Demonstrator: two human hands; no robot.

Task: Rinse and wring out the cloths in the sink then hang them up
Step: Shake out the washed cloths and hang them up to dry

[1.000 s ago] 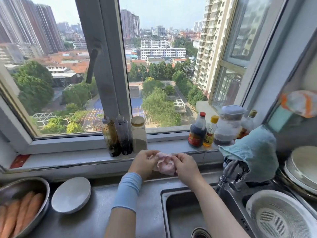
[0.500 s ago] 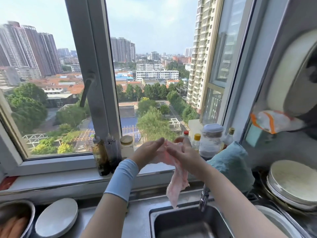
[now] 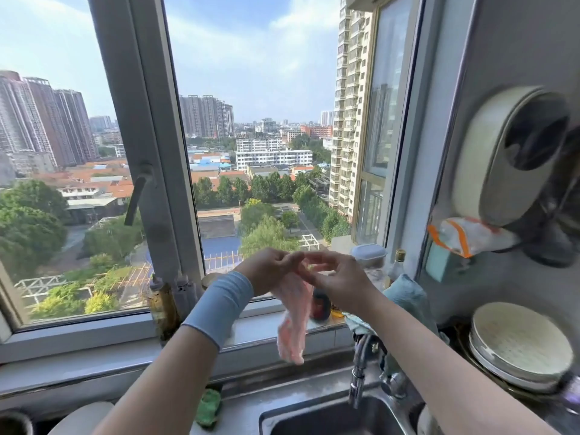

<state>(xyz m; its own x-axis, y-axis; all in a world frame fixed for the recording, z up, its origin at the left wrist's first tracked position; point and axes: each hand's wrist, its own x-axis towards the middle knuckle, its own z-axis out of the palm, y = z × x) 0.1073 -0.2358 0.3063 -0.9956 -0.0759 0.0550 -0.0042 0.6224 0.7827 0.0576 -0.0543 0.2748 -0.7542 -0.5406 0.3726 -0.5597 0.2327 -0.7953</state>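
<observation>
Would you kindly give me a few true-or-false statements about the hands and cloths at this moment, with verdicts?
1. The left hand and the right hand together hold the pink cloth in the air. True.
2. The pink cloth is balled up on the windowsill. False: it hangs loosely from the hands.
3. A teal cloth is draped over the tap. True.
4. Water streams from the tap. False: no stream shows.
5. The left forearm is bare. False: a light blue sleeve covers it near the wrist.
</observation>
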